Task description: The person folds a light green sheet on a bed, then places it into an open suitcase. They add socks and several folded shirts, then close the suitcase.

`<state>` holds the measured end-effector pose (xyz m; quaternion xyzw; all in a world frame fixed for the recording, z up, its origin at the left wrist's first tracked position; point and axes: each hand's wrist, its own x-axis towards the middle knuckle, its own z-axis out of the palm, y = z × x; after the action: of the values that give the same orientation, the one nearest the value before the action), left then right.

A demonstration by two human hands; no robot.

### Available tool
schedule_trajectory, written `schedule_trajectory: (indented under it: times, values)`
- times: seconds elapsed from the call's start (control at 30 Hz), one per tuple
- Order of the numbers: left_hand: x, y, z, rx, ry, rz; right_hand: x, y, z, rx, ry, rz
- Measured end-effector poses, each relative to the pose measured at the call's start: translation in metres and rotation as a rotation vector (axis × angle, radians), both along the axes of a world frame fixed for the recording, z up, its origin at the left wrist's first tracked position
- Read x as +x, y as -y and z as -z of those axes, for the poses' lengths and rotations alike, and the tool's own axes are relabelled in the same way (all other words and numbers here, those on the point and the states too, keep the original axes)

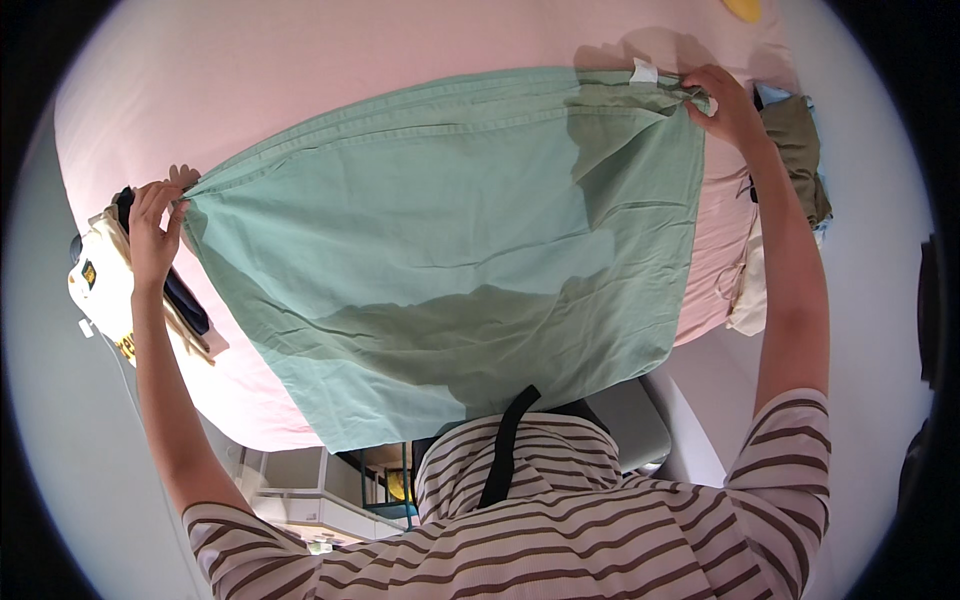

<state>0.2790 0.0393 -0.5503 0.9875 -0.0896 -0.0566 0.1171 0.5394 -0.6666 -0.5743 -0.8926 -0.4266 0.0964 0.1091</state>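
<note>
A mint-green cloth (430, 220), perhaps a pillowcase or sheet, is stretched wide between my two hands over a pink-covered bed. My left hand (155, 225) pinches its far left corner between thumb and fingers. At the far right corner, my right hand (725, 108) grips the bunched edge, close to a small white tag (644, 71). The far edge shows several layered hems. From there the cloth spreads toward me, lightly creased, its near edge reaching past the bed's near side by my waist. Shadows of my arms and body fall across it.
Pink bedding (330, 60) lies beyond the cloth. Folded cream and dark clothes (110, 255) rest at the left edge, olive and blue ones (797, 150) at the right. A yellow item (743, 9) is at the far edge. A grey chair (628, 425) and white furniture (320, 510) are near me.
</note>
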Motion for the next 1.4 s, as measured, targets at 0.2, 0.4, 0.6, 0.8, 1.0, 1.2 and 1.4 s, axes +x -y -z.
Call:
schedule_trajectory:
  times: [0.2, 0.4, 0.6, 0.8, 1.0, 1.2, 1.4]
  values:
    - [-0.002, -0.005, 0.005, 0.069, 0.116, -0.070, 0.001, 0.026, 0.012, 0.099, -0.060, 0.376]
    - [-0.002, -0.004, 0.016, 0.029, 0.045, -0.195, 0.000, 0.027, 0.029, 0.042, 0.018, 0.395]
    - [-0.002, -0.005, 0.030, 0.217, 0.036, -0.140, 0.005, 0.016, 0.032, -0.086, 0.015, 0.417]
    - [0.008, 0.050, -0.002, 0.071, 0.105, -0.048, -0.021, -0.026, 0.000, 0.040, 0.097, 0.106]
    - [0.020, 0.101, 0.000, -0.214, 0.004, 0.018, -0.045, -0.045, 0.001, 0.019, -0.073, 0.108]
    - [0.021, 0.110, 0.007, -0.380, -0.065, -0.109, -0.043, -0.046, 0.001, -0.191, 0.025, 0.111]
    - [0.021, 0.117, 0.015, -0.311, 0.047, -0.028, -0.043, -0.061, -0.007, -0.180, -0.022, 0.056]
